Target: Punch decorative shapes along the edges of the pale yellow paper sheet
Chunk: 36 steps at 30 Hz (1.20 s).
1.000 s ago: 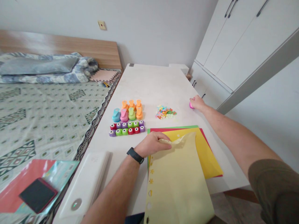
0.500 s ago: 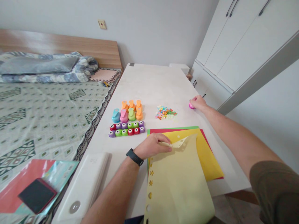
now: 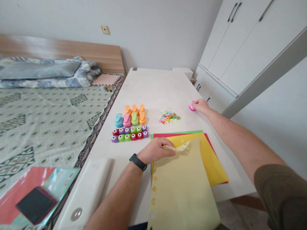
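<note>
White table [image 3: 153, 89] beside a bed [image 3: 55, 127], cream sheet [image 3: 184, 188] pinched in left hand [image 3: 159, 149], overhanging near edge, pink punch [image 3: 191, 107] gripped in right hand's [image 3: 201, 105] fingertips by right edge

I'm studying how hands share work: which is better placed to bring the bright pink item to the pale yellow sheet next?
Probably the right hand: it grips the bright pink item. The left hand is farther from it and occupied, gripping the pale yellow sheet near its far edge.
</note>
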Tool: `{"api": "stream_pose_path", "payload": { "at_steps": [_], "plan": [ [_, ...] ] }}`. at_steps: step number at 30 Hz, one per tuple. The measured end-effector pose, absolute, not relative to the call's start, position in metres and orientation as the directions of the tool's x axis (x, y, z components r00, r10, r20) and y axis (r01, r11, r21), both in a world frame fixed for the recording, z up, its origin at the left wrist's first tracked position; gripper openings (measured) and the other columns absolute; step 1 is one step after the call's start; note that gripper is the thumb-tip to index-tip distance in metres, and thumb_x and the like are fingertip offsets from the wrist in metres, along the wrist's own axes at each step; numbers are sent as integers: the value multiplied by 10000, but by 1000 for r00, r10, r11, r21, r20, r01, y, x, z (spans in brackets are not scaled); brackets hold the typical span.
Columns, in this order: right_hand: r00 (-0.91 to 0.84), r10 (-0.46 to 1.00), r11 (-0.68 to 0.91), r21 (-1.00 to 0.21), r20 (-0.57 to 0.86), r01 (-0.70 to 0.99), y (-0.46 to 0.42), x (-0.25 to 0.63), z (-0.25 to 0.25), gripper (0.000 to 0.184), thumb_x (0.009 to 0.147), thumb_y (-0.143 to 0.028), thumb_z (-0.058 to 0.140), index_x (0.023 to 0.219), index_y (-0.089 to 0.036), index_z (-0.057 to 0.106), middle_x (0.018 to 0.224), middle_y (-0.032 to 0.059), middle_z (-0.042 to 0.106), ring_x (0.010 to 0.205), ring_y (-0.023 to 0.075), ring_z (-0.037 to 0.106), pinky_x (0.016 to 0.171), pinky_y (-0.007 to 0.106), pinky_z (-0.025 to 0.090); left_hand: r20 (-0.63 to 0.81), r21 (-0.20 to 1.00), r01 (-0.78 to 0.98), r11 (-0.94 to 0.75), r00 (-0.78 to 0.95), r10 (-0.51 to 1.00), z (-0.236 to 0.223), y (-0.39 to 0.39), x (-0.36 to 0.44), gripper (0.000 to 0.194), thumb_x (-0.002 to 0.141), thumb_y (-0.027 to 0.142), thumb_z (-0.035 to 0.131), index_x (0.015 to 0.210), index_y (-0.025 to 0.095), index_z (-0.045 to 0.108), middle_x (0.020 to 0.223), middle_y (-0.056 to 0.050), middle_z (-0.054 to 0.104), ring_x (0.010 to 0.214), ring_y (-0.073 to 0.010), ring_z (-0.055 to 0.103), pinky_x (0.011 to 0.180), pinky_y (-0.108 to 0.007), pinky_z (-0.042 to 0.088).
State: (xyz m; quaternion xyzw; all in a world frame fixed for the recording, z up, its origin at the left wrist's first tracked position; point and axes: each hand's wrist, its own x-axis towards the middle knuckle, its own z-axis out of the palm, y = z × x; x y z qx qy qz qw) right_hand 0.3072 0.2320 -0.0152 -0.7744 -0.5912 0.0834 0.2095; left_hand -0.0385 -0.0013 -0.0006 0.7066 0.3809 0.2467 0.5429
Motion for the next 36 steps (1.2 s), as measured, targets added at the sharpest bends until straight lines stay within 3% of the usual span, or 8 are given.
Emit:
{"api": "stream_pose_path", "payload": {
  "at_steps": [25,36],
  "plan": [
    [328,938,-266,-375,112,888,243,275,-15,323,759,-476,704,866,-171,698,951,163,722,904,285,653,792,364,488,-72,946,296,-128,580,811,-7,-1,-41,292,750,416,780,892,161,787,964,-60,765,903,-204,674,822,-278,496],
    [329,926,-228,-418,187,879,214,278,-2,362,827,-562,616,908,-209,622,978,109,699,873,240,613,771,336,460,-73,948,293,-124,579,812,-3,-2,-40,318,739,414,780,908,145,786,953,-60,756,928,-222,667,803,-284,492]
  ]
}}
